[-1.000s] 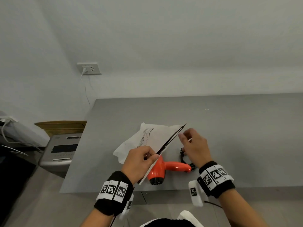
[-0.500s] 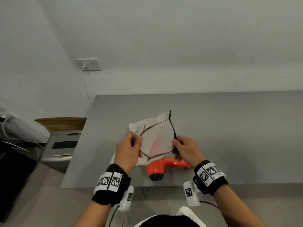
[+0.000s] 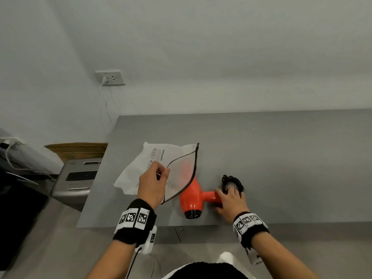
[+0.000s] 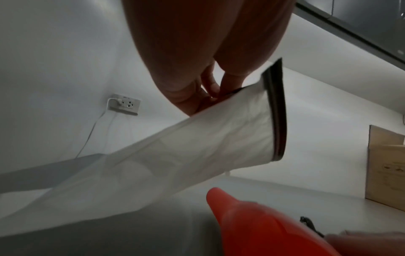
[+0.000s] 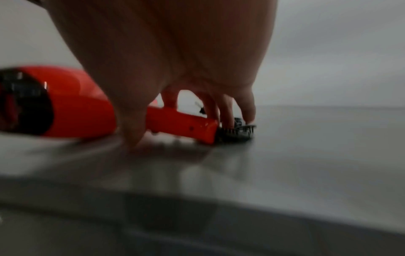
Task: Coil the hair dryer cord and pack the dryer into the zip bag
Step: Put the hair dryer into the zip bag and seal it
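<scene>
The left hand [image 3: 154, 184] pinches the zip bag [image 3: 153, 168] mouth open, facing the hair dryer [image 3: 192, 198] lying on the table [image 3: 281, 168]; right hand [image 3: 229, 200] curls around its handle beside the coiled cord [image 3: 233, 181], handle pointing away from the bag

One orange hair dryer [image 3: 191, 196] with one coiled black cord [image 3: 233, 181] and one white zip bag [image 3: 161, 164] are on the one grey tabletop [image 3: 281, 158]. Two hands show, left [image 3: 153, 184] and right [image 3: 229, 202], each with one black wristband. One wall socket [image 3: 109, 77], one cardboard box [image 3: 78, 150] and one grey machine [image 3: 78, 178] are at the left.
</scene>
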`<action>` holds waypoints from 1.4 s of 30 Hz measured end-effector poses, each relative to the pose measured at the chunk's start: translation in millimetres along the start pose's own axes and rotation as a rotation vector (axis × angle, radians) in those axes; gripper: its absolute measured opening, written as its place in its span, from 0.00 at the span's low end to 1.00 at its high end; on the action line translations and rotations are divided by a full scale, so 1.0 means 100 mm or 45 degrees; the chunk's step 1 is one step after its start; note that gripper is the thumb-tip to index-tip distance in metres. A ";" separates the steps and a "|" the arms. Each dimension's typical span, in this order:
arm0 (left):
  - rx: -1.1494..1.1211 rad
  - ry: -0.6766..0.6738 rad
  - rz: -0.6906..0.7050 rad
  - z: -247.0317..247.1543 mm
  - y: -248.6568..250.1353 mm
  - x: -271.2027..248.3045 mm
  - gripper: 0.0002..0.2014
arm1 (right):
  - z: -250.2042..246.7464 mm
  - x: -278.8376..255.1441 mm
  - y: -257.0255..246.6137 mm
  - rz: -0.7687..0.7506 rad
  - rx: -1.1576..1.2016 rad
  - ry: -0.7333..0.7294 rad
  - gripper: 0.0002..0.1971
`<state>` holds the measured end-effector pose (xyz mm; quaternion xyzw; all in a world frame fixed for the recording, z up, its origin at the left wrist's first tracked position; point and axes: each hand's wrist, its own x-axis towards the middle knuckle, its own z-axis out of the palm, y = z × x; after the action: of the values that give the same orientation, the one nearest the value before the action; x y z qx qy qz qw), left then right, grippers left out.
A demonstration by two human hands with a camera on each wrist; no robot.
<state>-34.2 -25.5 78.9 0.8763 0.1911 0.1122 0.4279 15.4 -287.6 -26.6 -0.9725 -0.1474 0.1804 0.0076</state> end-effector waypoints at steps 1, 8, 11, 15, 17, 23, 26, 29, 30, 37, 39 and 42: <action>0.000 -0.019 -0.004 0.02 -0.02 0.01 0.08 | 0.05 0.00 0.00 -0.003 -0.033 0.037 0.28; -0.054 -0.055 -0.117 0.09 -0.05 0.16 0.08 | -0.06 -0.01 0.03 -0.121 -0.073 0.174 0.17; -0.152 -0.026 -0.170 0.05 -0.05 0.28 0.07 | -0.19 -0.05 0.06 -0.077 0.146 0.172 0.15; -0.153 0.011 -0.159 0.02 -0.05 0.44 0.06 | -0.49 -0.25 0.12 0.076 0.626 0.246 0.18; -0.098 0.009 -0.150 0.01 -0.04 0.50 0.06 | -0.69 -0.38 0.13 0.102 1.051 0.290 0.17; 0.097 -0.016 -0.090 0.10 -0.05 0.63 0.06 | -1.24 -0.77 0.09 0.075 2.313 -0.133 0.21; 0.081 -0.041 -0.022 0.18 0.06 0.63 0.06 | -1.26 -0.76 -0.03 0.093 2.393 -0.322 0.21; 0.098 -0.007 0.178 0.23 0.24 0.59 0.07 | -1.14 -0.68 -0.16 0.197 2.359 -0.469 0.22; 0.102 -0.013 0.252 0.23 0.30 0.56 0.07 | -1.09 -0.66 -0.20 0.228 2.329 -0.510 0.22; 0.067 -0.404 0.791 0.31 0.71 0.14 0.03 | -1.01 -0.48 -0.35 0.283 2.195 -0.650 0.23; 0.043 -0.535 0.925 0.34 0.78 -0.05 0.04 | -1.06 -0.44 -0.38 0.266 2.192 -0.631 0.19; 0.042 -0.599 0.992 0.38 0.75 -0.29 0.06 | -1.14 -0.36 -0.37 0.268 2.350 -0.558 0.15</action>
<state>-28.3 -107.3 114.4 0.8912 -0.2534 0.0597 0.3715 13.5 -258.5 94.9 -0.5358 0.1433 0.4034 0.7278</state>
